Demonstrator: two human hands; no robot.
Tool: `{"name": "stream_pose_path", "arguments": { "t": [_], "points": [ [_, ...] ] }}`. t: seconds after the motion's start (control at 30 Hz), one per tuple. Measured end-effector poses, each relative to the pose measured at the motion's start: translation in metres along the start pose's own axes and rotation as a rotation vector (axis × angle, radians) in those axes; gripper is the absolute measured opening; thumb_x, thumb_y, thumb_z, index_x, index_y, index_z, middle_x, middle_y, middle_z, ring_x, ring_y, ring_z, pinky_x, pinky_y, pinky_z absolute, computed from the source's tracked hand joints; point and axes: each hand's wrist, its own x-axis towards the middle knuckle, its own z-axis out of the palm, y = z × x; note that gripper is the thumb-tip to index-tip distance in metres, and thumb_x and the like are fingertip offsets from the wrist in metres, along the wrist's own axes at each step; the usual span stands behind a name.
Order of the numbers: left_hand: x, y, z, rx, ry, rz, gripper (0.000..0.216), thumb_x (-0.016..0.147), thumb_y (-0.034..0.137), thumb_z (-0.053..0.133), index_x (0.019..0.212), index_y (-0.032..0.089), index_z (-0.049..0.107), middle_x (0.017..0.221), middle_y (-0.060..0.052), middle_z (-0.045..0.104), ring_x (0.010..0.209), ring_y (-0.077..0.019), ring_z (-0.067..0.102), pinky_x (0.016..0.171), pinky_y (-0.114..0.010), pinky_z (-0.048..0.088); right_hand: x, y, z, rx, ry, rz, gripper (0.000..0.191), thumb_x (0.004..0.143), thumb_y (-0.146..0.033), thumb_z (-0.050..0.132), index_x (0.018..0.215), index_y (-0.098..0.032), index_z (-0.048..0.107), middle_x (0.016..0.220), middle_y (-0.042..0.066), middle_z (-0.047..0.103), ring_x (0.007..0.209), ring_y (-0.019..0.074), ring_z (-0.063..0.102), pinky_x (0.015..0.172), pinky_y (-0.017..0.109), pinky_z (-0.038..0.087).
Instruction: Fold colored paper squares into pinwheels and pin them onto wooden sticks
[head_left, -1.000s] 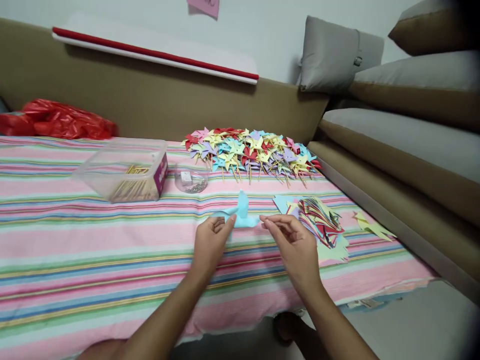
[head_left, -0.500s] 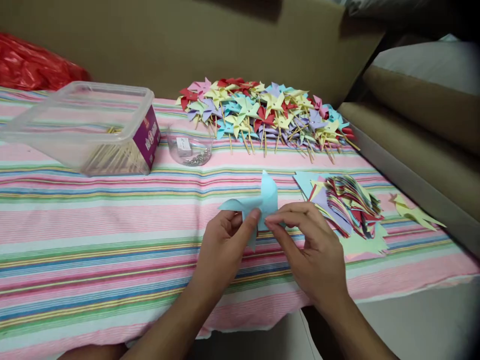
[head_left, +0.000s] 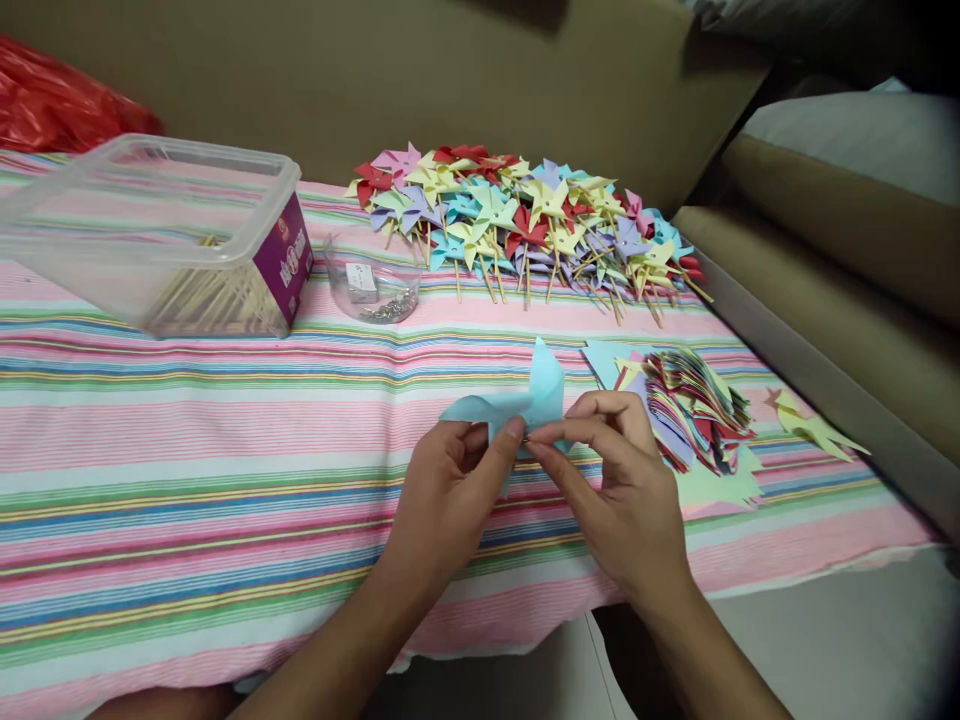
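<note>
A light-blue paper pinwheel point(head_left: 546, 385) with curled blades is held up over the striped cloth. My left hand point(head_left: 448, 490) is closed on its left side, thumb pressed near the middle. My right hand point(head_left: 626, 490) comes in from the right, thumb and index finger pinched at the pinwheel's centre. A tiny dark bit shows at those fingertips, too small to name. Behind the hands stands a clear plastic cup point(head_left: 341, 290) with small metal pieces and a small labelled box. Right of my right hand lies a stack of cut coloured paper point(head_left: 694, 405).
Many finished pinwheels point(head_left: 491, 210) on sticks are heaped at the back. A clear plastic tub point(head_left: 90, 290) with a purple label holds wooden sticks at the left. A yellow paper cutout point(head_left: 810, 422) lies at the right by the sofa point(head_left: 795, 290). A red plastic bag point(head_left: 64, 100) is at far left.
My right fingertips have closed in at the pinwheel's centre, beside my left thumb. The pinwheel stays in my left hand. The view has shifted slightly.
</note>
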Motion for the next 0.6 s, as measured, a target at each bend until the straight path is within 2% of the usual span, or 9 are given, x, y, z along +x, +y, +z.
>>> {"name": "stream_pose_path", "arguments": {
  "t": [0.13, 0.2, 0.37, 0.5, 0.6],
  "points": [
    [-0.0008, -0.0026, -0.0014, 0.08, -0.005, 0.025, 0.045, 0.094, 0.039, 0.062, 0.063, 0.022, 0.033, 0.063, 0.005, 0.024, 0.058, -0.0104, 0.028, 0.054, -0.026, 0.027, 0.0008, 0.0015, -0.0016, 0.043, -0.024, 0.041, 0.011, 0.09, -0.017, 0.069, 0.092, -0.026, 0.074, 0.1, 0.002, 0.048, 0.099, 0.0161, 0.055, 0.085, 0.031, 0.048],
    [-0.0021, -0.0032, -0.0025, 0.109, -0.011, 0.017, 0.041, 0.095, 0.04, 0.06, 0.065, 0.021, 0.038, 0.064, 0.005, 0.029, 0.06, -0.0114, 0.033, 0.056, -0.026, 0.03, 0.0011, 0.0014, -0.0023, 0.057, -0.031, 0.064, 0.009, 0.09, -0.019, 0.069, 0.092, -0.027, 0.074, 0.101, 0.002, 0.048, 0.101, 0.0171, 0.055, 0.087, 0.032, 0.048],
    [-0.0036, -0.0007, -0.0035, 0.119, -0.039, 0.045, 0.024, 0.095, 0.039, 0.06, 0.08, 0.02, 0.058, 0.078, -0.001, 0.053, 0.077, -0.0168, 0.055, 0.072, -0.028, 0.046, 0.0017, -0.0005, -0.0045, 0.086, -0.056, 0.131, 0.007, 0.091, -0.024, 0.068, 0.089, -0.028, 0.074, 0.109, 0.004, 0.05, 0.111, 0.021, 0.055, 0.093, 0.036, 0.047],
    [-0.0024, -0.0002, -0.0033, 0.185, -0.043, 0.08, 0.021, 0.097, 0.036, 0.057, 0.087, 0.02, 0.066, 0.087, -0.004, 0.06, 0.083, -0.018, 0.06, 0.076, -0.028, 0.049, 0.003, 0.0002, -0.0076, 0.118, -0.096, 0.186, 0.006, 0.09, -0.029, 0.069, 0.087, -0.03, 0.074, 0.117, 0.005, 0.054, 0.123, 0.0245, 0.052, 0.094, 0.037, 0.046],
    [-0.0029, -0.0011, -0.0037, 0.228, -0.053, 0.126, 0.018, 0.098, 0.033, 0.056, 0.091, 0.021, 0.067, 0.092, -0.004, 0.062, 0.087, -0.0178, 0.062, 0.077, -0.028, 0.049, 0.0039, 0.0028, -0.0097, 0.164, -0.132, 0.225, 0.004, 0.09, -0.029, 0.07, 0.089, -0.03, 0.074, 0.118, 0.004, 0.057, 0.119, 0.0227, 0.054, 0.088, 0.035, 0.044]
  ]
}}
